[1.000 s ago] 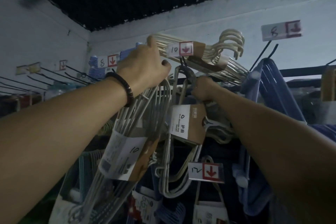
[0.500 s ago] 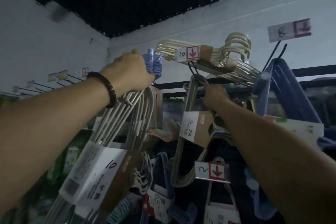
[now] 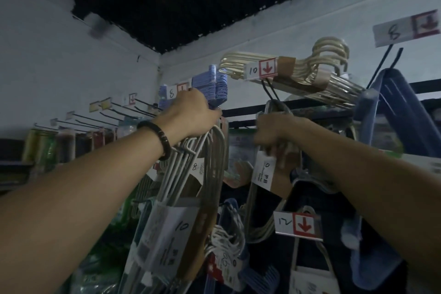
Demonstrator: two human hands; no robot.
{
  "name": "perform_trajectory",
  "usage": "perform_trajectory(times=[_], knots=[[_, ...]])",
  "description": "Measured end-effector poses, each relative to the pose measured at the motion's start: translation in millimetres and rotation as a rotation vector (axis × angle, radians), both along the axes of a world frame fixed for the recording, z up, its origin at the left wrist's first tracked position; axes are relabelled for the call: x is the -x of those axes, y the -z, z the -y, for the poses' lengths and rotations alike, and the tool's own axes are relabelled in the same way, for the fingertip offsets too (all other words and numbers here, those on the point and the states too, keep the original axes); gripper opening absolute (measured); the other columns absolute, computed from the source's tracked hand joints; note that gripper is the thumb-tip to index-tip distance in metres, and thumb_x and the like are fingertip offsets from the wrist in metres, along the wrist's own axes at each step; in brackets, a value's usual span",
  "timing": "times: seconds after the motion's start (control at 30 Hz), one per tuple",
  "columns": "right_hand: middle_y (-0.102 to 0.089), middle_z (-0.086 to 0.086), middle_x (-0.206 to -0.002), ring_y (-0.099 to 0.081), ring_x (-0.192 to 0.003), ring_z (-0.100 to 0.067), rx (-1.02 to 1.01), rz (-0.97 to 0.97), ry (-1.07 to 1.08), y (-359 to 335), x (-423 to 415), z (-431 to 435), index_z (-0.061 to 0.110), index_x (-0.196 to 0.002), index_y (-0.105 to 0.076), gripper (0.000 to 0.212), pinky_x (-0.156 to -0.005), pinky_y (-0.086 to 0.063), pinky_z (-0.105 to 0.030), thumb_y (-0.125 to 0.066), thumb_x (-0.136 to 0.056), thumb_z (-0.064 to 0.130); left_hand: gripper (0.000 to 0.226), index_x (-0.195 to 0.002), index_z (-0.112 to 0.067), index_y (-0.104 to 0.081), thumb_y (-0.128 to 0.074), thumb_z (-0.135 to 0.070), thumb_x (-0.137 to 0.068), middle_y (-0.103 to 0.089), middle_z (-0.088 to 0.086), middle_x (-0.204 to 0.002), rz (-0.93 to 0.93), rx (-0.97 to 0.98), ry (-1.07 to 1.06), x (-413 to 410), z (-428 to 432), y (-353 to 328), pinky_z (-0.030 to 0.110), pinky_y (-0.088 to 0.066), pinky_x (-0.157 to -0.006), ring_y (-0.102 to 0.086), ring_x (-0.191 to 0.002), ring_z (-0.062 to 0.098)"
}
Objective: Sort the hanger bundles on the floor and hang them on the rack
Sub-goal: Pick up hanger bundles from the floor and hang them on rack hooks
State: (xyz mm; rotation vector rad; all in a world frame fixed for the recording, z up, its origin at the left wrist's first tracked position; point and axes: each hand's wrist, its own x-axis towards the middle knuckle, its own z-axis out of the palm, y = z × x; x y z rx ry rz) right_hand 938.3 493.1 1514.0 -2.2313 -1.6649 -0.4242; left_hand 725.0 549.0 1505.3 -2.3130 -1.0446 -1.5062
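My left hand [image 3: 193,114] is raised high and grips the hooks of a grey hanger bundle [image 3: 181,188] whose paper sleeve reads 10; the bundle hangs down below the hand. To the right, my right hand [image 3: 274,131] grips the top of a second grey hanger bundle [image 3: 265,181] with a white and brown label, hanging on a black rack peg [image 3: 269,92] under a price tag marked 10 [image 3: 261,69]. Cream hangers [image 3: 310,71] lie across the top of the rack.
Blue hanger bundles hang at the upper middle [image 3: 214,86] and at the right [image 3: 396,112]. A tag marked 12 [image 3: 296,224] sticks out below my right arm, a tag marked 8 [image 3: 405,28] at the top right. Bare black pegs [image 3: 95,122] line the left wall.
My left hand has carried its bundle left, away from the peg tagged 10. The right hand has stayed on the hanging bundle and looks blurred now.
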Motion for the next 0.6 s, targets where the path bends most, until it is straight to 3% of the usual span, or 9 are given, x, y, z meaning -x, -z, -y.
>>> perform_trajectory(times=[0.03, 0.13, 0.27, 0.37, 0.43, 0.53, 0.6], knots=[[-0.078, -0.014, -0.106, -0.078, -0.094, -0.03, 0.053, -0.141, -0.19, 4.2, 9.8, 3.7, 0.004, -0.116, -0.069, 0.03, -0.088, -0.064, -0.047, -0.063, -0.099, 0.027, 0.044, -0.07, -0.013, -0.067, -0.065, -0.048, -0.095, -0.064, 0.002, -0.068, 0.013, 0.006, 0.012, -1.0, 0.1, 1.8, 0.027, -0.041, -0.05, -0.06, -0.058, 0.018], [-0.072, -0.016, -0.124, -0.07, -0.117, -0.032, 0.199, -0.413, -0.59, 17.8, 25.8, 15.8, 0.01, -0.136, -0.059, 0.039, -0.103, -0.053, -0.051, -0.066, -0.099, 0.021, 0.047, -0.058, -0.016, -0.06, -0.066, -0.044, -0.095, -0.053, 0.002, -0.055, 0.03, 0.013, 0.07, -3.6, 0.5, 4.5, 0.029, -0.037, -0.051, -0.049, -0.051, 0.02], [-0.07, -0.018, -0.124, -0.068, -0.117, -0.036, 0.161, -0.388, -0.761, 39.3, 37.8, 12.8, 0.008, -0.127, -0.063, 0.041, -0.108, -0.051, -0.056, -0.069, -0.098, 0.037, 0.045, -0.054, -0.018, -0.051, -0.064, -0.035, -0.094, -0.044, 0.0, -0.053, 0.053, 0.056, 0.162, -1.5, 1.5, -0.1, 0.029, -0.03, -0.053, -0.041, -0.051, 0.018], [-0.073, -0.015, -0.116, -0.072, -0.108, -0.031, -0.054, -0.389, -0.783, 55.3, 57.7, 8.6, 0.009, -0.124, -0.065, 0.05, -0.104, -0.055, -0.053, -0.06, -0.1, 0.053, 0.043, -0.055, -0.015, -0.062, -0.066, -0.034, -0.093, -0.056, -0.005, -0.052, 0.114, 0.116, 0.354, 7.9, 4.8, -4.0, 0.032, -0.038, -0.06, -0.051, -0.054, 0.014], [-0.074, -0.016, -0.107, -0.073, -0.097, -0.032, -0.223, -0.442, -0.8, 59.3, 69.7, 3.4, 0.011, -0.123, -0.065, 0.055, -0.093, -0.059, -0.051, -0.057, -0.098, 0.059, 0.04, -0.062, -0.016, -0.07, -0.066, -0.036, -0.096, -0.064, -0.005, -0.056, 0.174, 0.155, 0.482, 16.4, 8.8, -3.8, 0.032, -0.044, -0.064, -0.059, -0.056, 0.012], [-0.064, -0.016, -0.069, -0.064, -0.054, -0.028, -0.327, -0.562, -0.798, 61.3, 84.7, -3.1, -0.001, -0.104, -0.064, 0.041, -0.058, -0.056, -0.041, -0.055, -0.105, 0.039, 0.044, -0.079, -0.012, -0.073, -0.057, -0.046, -0.102, -0.07, -0.001, -0.063, 0.073, 0.384, 0.604, 28.9, 13.4, -4.5, 0.028, -0.044, -0.057, -0.059, -0.049, 0.007], [-0.06, -0.007, -0.064, -0.057, -0.049, -0.02, -0.369, -0.555, -0.756, 65.5, 93.4, -3.0, 0.009, -0.092, -0.063, 0.027, -0.056, -0.052, -0.038, -0.051, -0.106, 0.029, 0.054, -0.092, -0.017, -0.078, -0.055, -0.065, -0.097, -0.077, 0.003, -0.089, -0.104, 0.466, 0.54, 37.1, 10.3, -7.9, 0.033, -0.052, -0.068, -0.067, -0.072, 0.012]])
